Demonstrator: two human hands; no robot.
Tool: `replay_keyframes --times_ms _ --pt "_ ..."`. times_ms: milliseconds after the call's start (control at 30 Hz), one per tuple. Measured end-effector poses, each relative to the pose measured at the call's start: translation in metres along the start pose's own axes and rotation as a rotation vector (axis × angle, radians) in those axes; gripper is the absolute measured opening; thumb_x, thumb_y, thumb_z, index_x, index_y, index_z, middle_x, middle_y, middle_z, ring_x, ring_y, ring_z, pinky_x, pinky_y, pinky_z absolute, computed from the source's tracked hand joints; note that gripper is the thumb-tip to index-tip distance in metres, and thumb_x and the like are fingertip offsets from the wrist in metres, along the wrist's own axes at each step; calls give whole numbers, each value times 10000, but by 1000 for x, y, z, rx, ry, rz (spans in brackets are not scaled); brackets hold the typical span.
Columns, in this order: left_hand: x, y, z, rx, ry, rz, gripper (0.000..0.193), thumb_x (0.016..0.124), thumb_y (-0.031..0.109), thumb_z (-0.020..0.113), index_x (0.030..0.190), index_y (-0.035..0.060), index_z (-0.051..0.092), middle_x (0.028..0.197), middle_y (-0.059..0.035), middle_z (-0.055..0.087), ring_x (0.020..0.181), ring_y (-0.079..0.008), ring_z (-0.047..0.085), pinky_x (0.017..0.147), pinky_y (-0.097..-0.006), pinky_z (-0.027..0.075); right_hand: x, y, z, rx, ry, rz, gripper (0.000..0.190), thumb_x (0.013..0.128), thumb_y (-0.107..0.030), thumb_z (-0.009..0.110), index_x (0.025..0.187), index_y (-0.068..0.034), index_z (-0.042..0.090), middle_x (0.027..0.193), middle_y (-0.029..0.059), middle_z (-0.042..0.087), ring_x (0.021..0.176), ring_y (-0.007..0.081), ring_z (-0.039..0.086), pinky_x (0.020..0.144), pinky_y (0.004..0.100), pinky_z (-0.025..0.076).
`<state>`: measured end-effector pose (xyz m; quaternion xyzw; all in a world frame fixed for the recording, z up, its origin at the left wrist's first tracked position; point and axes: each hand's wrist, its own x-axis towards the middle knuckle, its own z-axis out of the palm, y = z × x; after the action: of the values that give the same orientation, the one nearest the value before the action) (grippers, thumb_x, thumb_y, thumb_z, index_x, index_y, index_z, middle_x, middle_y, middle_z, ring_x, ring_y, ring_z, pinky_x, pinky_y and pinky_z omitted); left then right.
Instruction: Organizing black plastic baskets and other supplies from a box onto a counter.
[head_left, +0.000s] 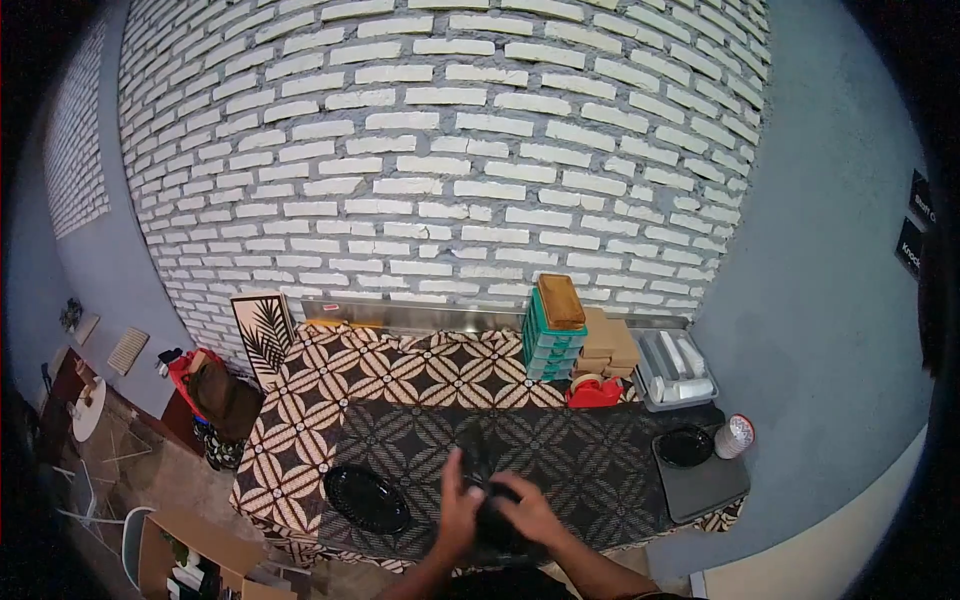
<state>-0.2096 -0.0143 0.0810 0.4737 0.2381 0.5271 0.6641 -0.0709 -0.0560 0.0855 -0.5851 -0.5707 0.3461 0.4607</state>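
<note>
Both my hands are over the front middle of the table. My left hand (459, 499) and my right hand (527, 508) grip a dark, thin, glossy item, apparently a black plastic bag (501, 531). Part of it sticks up past my left fingers, and the rest hangs between my wrists. Motion blur and its dark colour hide its exact shape. To the left of my left hand, an oval black plastic plate (366, 499) lies on a see-through dark sheet (600, 465) that is spread over the patterned tablecloth (296, 442).
A grey tray (701, 491) at the right bears another black plate (684, 447) and stacked cups (733, 436). Along the back stand a teal drawer unit (553, 345), cardboard boxes (611, 341), a red tape dispenser (595, 391) and a clear plastic bin (675, 367). An open carton (202, 544) is lower left.
</note>
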Motion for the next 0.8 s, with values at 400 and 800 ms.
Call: replay_keyframes --times_ms 400,800 --pt "-20 -11 33 142 -11 34 754 848 118 508 1497 -7 145 1513 -175 244 1370 -243 294 1133 -355 200 5 -13 -26 198 152 116 325 905 -86 599 1210 22 566 1197 144 604 1121 239 552 998 335 401" --pt "-30 -13 38 24 -146 -69 904 814 314 553 1513 46 47 1505 -187 224 1381 -278 264 1140 -389 190 5 -19 -27 49 259 -6 329 875 -105 635 1171 22 571 1131 174 590 1083 298 569 944 354 433"
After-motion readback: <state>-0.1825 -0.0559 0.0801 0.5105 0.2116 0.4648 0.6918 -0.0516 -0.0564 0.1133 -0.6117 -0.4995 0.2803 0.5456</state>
